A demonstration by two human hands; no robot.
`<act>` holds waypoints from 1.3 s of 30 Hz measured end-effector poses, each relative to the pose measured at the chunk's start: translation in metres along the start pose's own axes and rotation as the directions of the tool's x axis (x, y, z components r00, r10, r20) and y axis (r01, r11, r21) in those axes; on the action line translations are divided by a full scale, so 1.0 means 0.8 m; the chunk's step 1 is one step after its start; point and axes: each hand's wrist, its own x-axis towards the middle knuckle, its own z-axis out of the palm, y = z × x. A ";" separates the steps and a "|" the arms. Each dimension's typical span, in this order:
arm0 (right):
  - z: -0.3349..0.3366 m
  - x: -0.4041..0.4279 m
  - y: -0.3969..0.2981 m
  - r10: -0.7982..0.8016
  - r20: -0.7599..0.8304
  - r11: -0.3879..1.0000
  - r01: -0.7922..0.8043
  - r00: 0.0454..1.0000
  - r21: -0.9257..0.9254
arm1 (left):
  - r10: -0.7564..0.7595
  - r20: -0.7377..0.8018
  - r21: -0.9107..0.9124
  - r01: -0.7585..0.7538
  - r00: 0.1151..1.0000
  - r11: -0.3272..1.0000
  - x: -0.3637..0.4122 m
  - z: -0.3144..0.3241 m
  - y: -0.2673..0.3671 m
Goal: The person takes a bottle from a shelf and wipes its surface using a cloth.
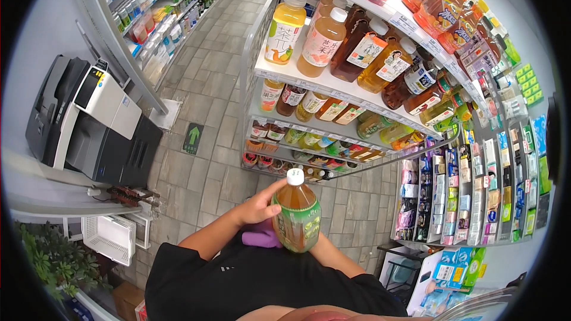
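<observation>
A large plastic bottle of amber drink (297, 218), with a white cap and a green label, stands upright in front of my chest. My left hand (264, 207) holds its left side, the thumb lying across the bottle near the top of the label. The right forearm reaches in behind the bottle's lower right side; the bottle hides my right hand, so its grip cannot be seen. A purple cloth-like item (261, 238) shows beside the bottle, below my left hand, partly hidden.
Ahead stands a shelf unit (267, 71) full of bottled drinks, with a curved metal rail. More goods shelves (446, 191) stand at right. A copier (96, 120), a white plastic basket (109, 238) and a leafy plant (58, 258) are at left. A tiled aisle (209, 67) runs between.
</observation>
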 end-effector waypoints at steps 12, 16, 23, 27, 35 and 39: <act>0.088 -0.064 0.000 -0.202 -0.402 0.868 -0.028 0.893 -0.496 | -0.190 -0.524 -0.240 0.070 0.830 0.968 -0.046 0.110 -0.028; 0.086 -0.090 -0.001 -0.271 -0.401 0.788 -0.038 0.875 -0.615 | -0.271 -0.557 -0.524 -0.080 0.785 0.848 -0.032 0.145 -0.020; 0.095 -0.175 0.016 -0.602 0.233 -0.011 0.284 0.764 -0.959 | -0.271 -0.676 -0.490 -0.143 0.685 0.860 -0.031 0.170 -0.034; 0.085 -0.199 0.037 -0.288 0.429 -0.360 0.319 0.856 -0.877 | -0.302 -0.664 -0.476 -0.075 0.684 0.876 -0.045 0.195 -0.052; 0.072 -0.191 0.050 -0.397 0.379 -0.072 0.383 0.836 -0.921 | -0.403 -0.616 -0.413 0.159 0.676 0.897 -0.109 0.240 -0.102; 0.064 -0.189 0.046 -0.570 0.272 0.207 0.456 0.776 -0.866 | -0.456 -0.528 -0.389 0.274 0.716 0.880 -0.119 0.259 -0.106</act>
